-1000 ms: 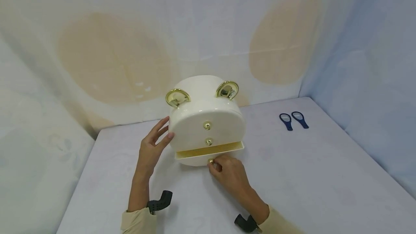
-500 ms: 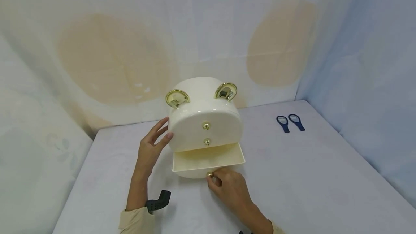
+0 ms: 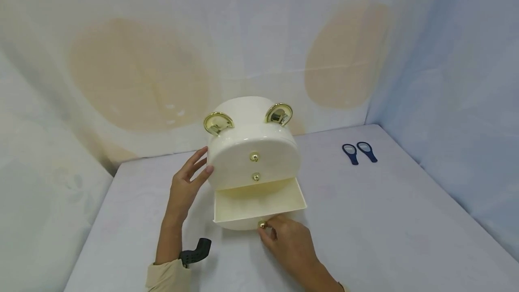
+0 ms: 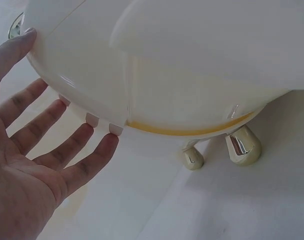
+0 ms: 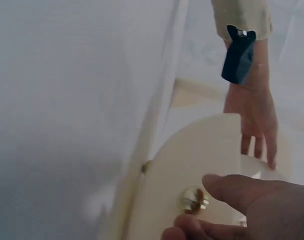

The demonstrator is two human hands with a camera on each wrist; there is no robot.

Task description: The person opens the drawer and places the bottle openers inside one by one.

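Note:
A cream, round-topped drawer box (image 3: 251,148) with gold handles and gold feet (image 4: 240,145) stands mid-table. Its bottom drawer (image 3: 259,204) is pulled far out and looks empty inside. My right hand (image 3: 285,238) pinches the drawer's gold knob (image 3: 261,225) between thumb and fingers; the right wrist view shows the knob (image 5: 193,199) at my fingertips. My left hand (image 3: 187,184) lies with straight fingers against the box's left side, and the left wrist view shows those fingertips (image 4: 99,142) touching the curved shell (image 4: 92,60).
Two small dark blue looped tools (image 3: 359,152) lie at the table's far right near the fabric wall. Two higher drawers with gold knobs (image 3: 254,157) stay closed. Draped cloth backs the table (image 3: 385,224) behind and on both sides.
My right hand has drawn the bottom drawer steadily toward me, from barely open to far out. The left hand has stayed against the box's side.

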